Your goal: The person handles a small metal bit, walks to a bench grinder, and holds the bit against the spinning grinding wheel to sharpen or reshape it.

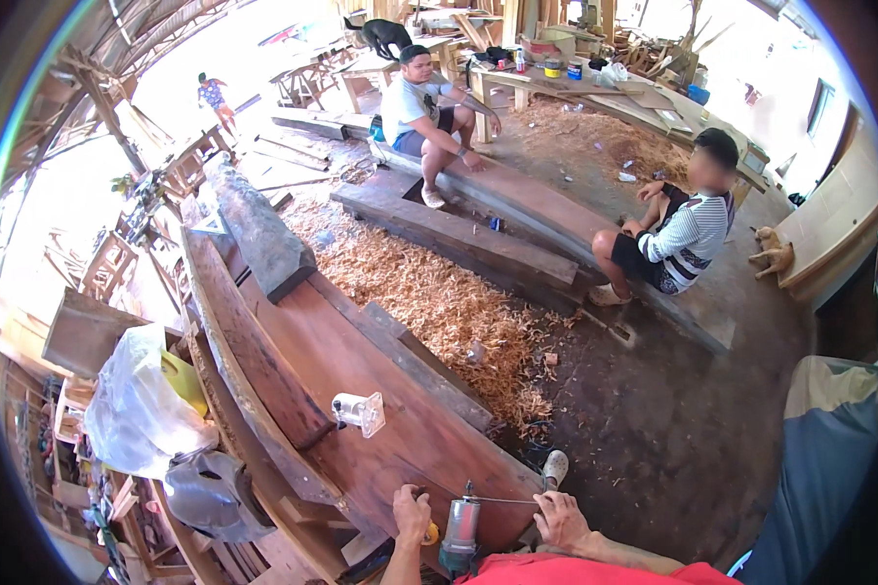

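A trim router motor (461, 526), silver with a dark green end, stands with its collet upward on the reddish-brown wooden plank (429, 439) before me. A thin metal wrench (502, 500) runs sideways from the collet to my right hand (561, 520), whose fingers are closed on its end. Left of the motor, my left hand (412, 512) is curled closed; what it holds, if anything, is hidden. A small yellow piece (430, 533) shows between that hand and the motor. Farther up the plank lies a clear router base (358, 414).
A plastic bag (141, 405) and a dark grey helmet-like shell (215, 495) are at left. Wood shavings (429, 302) cover the floor beyond the plank. Two people (424, 127) sit on a long timber (556, 210). A tan dog (773, 253) lies at right.
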Motion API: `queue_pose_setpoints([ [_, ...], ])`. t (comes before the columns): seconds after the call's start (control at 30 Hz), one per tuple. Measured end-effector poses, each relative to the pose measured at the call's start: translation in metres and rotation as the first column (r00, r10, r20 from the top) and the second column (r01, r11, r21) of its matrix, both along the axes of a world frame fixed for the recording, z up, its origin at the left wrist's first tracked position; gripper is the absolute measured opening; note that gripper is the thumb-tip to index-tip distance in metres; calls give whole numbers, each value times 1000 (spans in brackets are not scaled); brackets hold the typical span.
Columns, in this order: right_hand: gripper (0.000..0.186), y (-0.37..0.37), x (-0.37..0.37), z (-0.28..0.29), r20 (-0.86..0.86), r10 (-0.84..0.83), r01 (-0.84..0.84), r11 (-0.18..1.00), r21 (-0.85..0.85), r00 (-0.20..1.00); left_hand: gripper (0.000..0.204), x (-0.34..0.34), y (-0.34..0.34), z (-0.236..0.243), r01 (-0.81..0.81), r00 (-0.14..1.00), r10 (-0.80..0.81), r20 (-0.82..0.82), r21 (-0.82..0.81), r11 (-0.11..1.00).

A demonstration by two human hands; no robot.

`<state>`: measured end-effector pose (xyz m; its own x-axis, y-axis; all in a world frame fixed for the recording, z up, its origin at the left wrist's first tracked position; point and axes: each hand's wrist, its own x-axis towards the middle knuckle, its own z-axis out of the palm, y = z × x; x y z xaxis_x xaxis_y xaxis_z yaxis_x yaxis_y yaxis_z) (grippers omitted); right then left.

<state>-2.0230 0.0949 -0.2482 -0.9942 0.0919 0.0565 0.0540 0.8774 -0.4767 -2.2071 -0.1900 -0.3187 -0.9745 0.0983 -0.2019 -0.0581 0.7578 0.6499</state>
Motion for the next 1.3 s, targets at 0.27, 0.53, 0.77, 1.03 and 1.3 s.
queue_pose_setpoints([
  [0.27,45,-15,30,0,-25,-110,109,992,-69,994,20,-1,5,6,-43,994,39,-103,-37,998],
  [0.53,38,-22,-13,40,-98,-262,208,903,-376,960,22,12,56,66,-29,966,-76,248,395,918],
  [0.77,29,-12,-57,52,383,-154,413,325,-851,911,19,59,116,124,23,925,-231,301,562,827],
  [1.03,24,-5,-50,54,376,-177,413,491,-767,910,20,64,120,138,-39,878,-247,410,576,817],
  [1.3,31,-4,-75,83,239,-220,253,38,-967,946,16,37,139,155,-222,854,-246,458,750,623],
])
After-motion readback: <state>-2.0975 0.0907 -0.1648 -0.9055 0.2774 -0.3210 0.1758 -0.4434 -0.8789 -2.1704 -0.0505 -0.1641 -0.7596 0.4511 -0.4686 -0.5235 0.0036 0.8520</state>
